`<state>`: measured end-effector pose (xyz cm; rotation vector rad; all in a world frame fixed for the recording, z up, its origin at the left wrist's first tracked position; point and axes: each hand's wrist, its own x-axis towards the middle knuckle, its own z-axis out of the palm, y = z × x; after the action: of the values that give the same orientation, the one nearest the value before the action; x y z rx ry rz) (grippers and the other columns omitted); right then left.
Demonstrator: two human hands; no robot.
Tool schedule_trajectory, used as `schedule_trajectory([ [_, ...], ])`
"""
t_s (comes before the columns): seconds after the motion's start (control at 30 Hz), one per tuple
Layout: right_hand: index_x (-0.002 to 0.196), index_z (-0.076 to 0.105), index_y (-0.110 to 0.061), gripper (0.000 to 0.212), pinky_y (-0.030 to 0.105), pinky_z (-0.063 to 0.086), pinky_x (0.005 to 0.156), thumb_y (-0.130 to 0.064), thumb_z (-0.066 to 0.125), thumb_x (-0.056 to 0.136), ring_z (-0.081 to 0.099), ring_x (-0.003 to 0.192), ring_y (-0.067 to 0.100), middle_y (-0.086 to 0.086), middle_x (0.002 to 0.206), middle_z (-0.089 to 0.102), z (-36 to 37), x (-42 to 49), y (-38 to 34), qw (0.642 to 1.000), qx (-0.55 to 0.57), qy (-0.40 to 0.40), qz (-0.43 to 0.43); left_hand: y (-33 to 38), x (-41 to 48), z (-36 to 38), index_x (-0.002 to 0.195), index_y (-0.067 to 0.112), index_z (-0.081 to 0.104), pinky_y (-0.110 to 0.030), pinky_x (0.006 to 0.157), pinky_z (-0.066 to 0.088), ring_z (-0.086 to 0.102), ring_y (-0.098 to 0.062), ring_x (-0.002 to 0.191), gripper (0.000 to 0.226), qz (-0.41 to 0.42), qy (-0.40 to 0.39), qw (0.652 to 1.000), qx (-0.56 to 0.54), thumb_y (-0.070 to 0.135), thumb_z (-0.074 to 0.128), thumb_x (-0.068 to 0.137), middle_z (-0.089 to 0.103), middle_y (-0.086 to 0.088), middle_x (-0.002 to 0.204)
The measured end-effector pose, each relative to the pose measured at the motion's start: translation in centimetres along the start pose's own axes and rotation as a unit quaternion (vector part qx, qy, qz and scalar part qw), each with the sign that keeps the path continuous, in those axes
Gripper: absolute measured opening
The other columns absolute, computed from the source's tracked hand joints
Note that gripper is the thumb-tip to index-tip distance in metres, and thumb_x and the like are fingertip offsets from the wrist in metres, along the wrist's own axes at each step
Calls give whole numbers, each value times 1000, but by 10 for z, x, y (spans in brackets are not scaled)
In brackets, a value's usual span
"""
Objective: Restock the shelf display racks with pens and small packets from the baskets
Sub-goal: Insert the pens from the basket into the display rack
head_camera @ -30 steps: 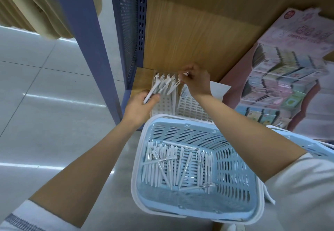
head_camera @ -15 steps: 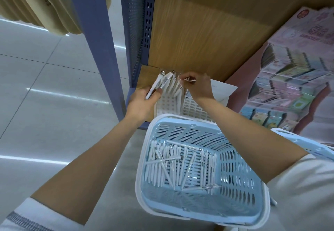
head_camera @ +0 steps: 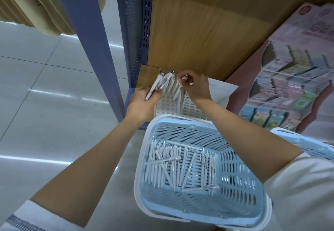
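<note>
Left hand (head_camera: pixel 142 102): fingers curled round a bundle of white pens (head_camera: pixel 159 86), which fan up past the knuckles.
Right hand (head_camera: pixel 196 87): thumb and forefinger pinching one pen (head_camera: pixel 179 88) near its clicker end, just beside the left hand's bundle.
Pen rack (head_camera: pixel 167 104): white, directly under both hands, standing on the shelf (head_camera: pixel 144 71).
Blue basket (head_camera: pixel 198 127): below both wrists, loose pens (head_camera: pixel 169 165) scattered on its floor.
Pink display stand (head_camera: pixel 289 78): well out beyond the right hand.

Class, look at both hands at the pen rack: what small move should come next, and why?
Probably the right hand lowers the pen it pinches into a free hole of the white rack: that pen is tilted over the rack, and the left hand holds more pens ready.
</note>
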<state>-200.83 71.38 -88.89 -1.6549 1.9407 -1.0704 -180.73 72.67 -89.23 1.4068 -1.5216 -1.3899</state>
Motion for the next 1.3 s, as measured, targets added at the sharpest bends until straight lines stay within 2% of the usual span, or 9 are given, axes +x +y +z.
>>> schedule_trajectory([
  [0.13, 86, 69, -9, 15, 16, 48, 68, 3, 62, 83, 58, 72, 3, -3, 87, 71, -2, 0, 1, 1000, 11, 6, -1, -1, 0, 0, 78, 20, 64, -36, 63, 41, 47, -18, 60, 27, -3, 2, 1000, 4, 41, 57, 94, 52, 0, 60],
  [0.3, 90, 68, -7, 15, 8, 45, 66, 4, 61, 82, 58, 67, -6, -8, 84, 68, -3, 3, 0, 1000, 9, 10, -7, -2, 0, 1, 76, 21, 64, -36, 63, 40, 46, -18, 58, 27, -4, 2, 1000, -2, 42, 58, 92, 51, 2, 58],
  [0.5, 100, 64, -9, 28, 32, 54, 75, 9, 54, 80, 63, 75, 13, -3, 88, 67, 1, 0, 3, 1000, -16, 14, -19, -1, -1, 3, 81, 16, 66, -35, 63, 39, 45, -17, 58, 28, -10, 2, 1000, -1, 40, 58, 94, 51, 2, 58],
  [0.57, 104, 63, -10, 34, 30, 53, 77, 11, 55, 78, 62, 82, 20, -4, 96, 59, 2, -1, 1, 999, -14, 31, -17, 0, -1, 3, 79, 18, 65, -34, 64, 39, 45, -15, 57, 27, -15, 0, 1000, -5, 40, 58, 94, 50, 5, 57],
  [0.67, 107, 63, -12, 38, 24, 52, 78, 11, 57, 77, 60, 80, 18, 7, 108, 54, 3, -1, 2, 999, -23, 38, -16, 0, -1, 3, 78, 21, 65, -34, 65, 40, 45, -15, 58, 26, -16, -2, 1000, -14, 40, 58, 94, 50, 7, 56],
  [0.83, 106, 60, -6, 35, 29, 53, 79, 12, 59, 76, 61, 89, 24, 6, 103, 55, 4, 0, 0, 999, -10, 34, -7, 1, -1, 4, 78, 23, 64, -31, 63, 37, 43, -12, 55, 24, -19, -3, 1000, -10, 38, 57, 95, 48, 14, 46],
  [0.93, 100, 62, -7, 28, 32, 55, 78, 9, 62, 76, 62, 85, 19, 10, 103, 61, 3, -2, 3, 999, -8, 44, 19, -1, 0, 5, 77, 21, 64, -32, 63, 36, 42, -13, 54, 26, -20, -2, 1000, -18, 38, 57, 95, 45, 12, 47],
  [1.07, 94, 68, -8, 21, 25, 54, 77, 5, 64, 78, 64, 79, 16, 1, 93, 68, -3, -10, 6, 1000, -14, 23, 4, 0, 0, 5, 79, 16, 65, -32, 63, 35, 41, -12, 53, 27, -15, -2, 1000, -22, 37, 57, 95, 44, 11, 49],
  [1.3, 90, 73, -13, 17, 31, 49, 79, -5, 74, 74, 62, 88, 24, 2, 89, 71, 8, -9, 8, 996, -89, 0, 14, 0, -1, 7, 80, 15, 65, -31, 60, 33, 39, -13, 53, 27, -15, -7, 1000, -21, 36, 57, 95, 42, 10, 50],
])
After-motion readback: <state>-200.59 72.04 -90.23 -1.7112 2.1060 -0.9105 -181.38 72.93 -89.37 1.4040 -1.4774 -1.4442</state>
